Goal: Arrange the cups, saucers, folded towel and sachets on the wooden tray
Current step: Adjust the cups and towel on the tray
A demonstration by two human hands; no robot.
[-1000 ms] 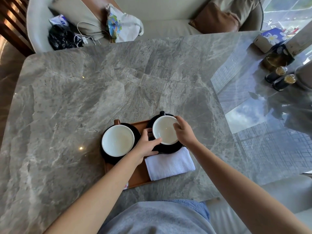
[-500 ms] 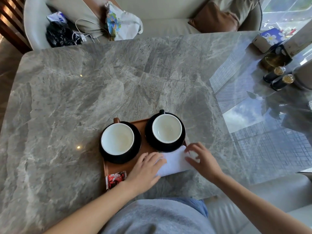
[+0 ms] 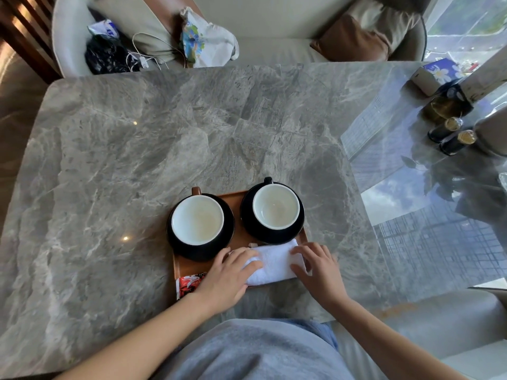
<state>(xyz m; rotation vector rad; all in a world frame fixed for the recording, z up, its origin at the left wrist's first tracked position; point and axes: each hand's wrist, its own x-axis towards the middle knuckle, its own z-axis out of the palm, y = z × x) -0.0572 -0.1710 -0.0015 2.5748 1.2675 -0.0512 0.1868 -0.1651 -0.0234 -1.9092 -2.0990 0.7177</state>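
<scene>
A wooden tray (image 3: pixel 238 212) lies near the table's front edge. On it stand two white-lined cups, the left cup (image 3: pixel 197 219) on a black saucer (image 3: pixel 203 252) and the right cup (image 3: pixel 275 206) on another black saucer (image 3: pixel 271 237). A folded white towel (image 3: pixel 274 263) lies across the tray's front right. My left hand (image 3: pixel 227 275) rests flat on the towel's left end, and my right hand (image 3: pixel 318 270) presses its right end with spread fingers. A red sachet (image 3: pixel 189 283) shows at the tray's front left corner, partly under my left wrist.
The grey marble table (image 3: pixel 137 160) stretches far to the left and back. At the far right stand small dark bottles (image 3: pixel 452 135), a dark jar (image 3: pixel 445 105) and a blue box (image 3: pixel 436 75). A sofa with bags and cushions sits behind the table.
Both hands left the right cup and came down to the towel. The towel now sits further onto the tray, closer to the right saucer.
</scene>
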